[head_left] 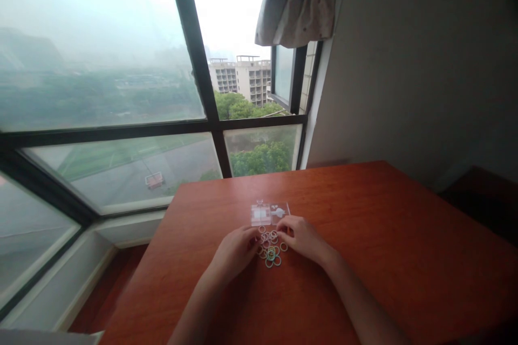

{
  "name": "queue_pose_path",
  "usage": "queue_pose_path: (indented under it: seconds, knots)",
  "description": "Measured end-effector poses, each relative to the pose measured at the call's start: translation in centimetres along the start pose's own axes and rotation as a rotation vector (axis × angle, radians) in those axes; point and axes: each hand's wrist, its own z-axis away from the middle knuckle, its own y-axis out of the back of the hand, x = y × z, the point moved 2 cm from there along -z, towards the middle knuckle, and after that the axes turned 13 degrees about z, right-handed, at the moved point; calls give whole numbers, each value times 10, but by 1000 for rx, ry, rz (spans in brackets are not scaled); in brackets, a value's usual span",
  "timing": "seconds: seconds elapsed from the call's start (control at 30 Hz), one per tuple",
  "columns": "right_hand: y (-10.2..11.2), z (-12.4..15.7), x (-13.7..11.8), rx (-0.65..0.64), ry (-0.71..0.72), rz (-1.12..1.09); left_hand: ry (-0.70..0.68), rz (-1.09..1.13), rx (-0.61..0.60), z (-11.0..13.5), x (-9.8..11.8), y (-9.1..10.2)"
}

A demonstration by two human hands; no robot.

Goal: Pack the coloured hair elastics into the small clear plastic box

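Observation:
A loose pile of small hair ties [271, 252], in white, pink, yellow and green, lies on the wooden table [364, 226]. My left hand [238, 249] rests at the pile's left edge, its fingers curled inward against the nearest rings; what sits between the fingertips is too small to make out. At the upper right of the pile is my right hand [302, 236], with thumb and fingers bent but apart, close to the pale rings. Just beyond the pile lies a clear plastic box [260, 214], its lid [280, 212] laid open to the right, marked with a white print.
Behind the table stand large dark-framed windows [214, 125], one pane [284, 76] swung outward. A short curtain [298, 2] hangs above it. The wall [404, 75] borders the right side, and the table's left edge drops to a reddish floor [109, 285].

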Motion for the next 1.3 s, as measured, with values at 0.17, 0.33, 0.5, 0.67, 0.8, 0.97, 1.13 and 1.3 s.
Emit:
queue_pose_path:
  seconds: [0.17,0.33,0.5,0.67,0.8,0.97,1.13,1.3]
  knots:
    - [8,3,9,-116,-28,22,17,-32,22,2,-3,8]
    - [14,8,13,-231,-25,-11,12,-8,-28,4,-4,11]
    - [8,9,2,-229,4,12,35,-19,-41,5,-7,12]
    - [2,4,-4,-118,20,31,38,-51,-5,4,-5,9]
    - [1,2,-1,-71,-10,45,40,-55,130,0,-6,6]
    - [1,0,4,-26,-82,70,14,-80,260,-6,-11,2]
    - [-6,-2,5,-10,-143,153,52,-74,223,-7,-12,1]
    - [-9,0,2,-36,-122,173,70,-87,193,-4,-10,5]
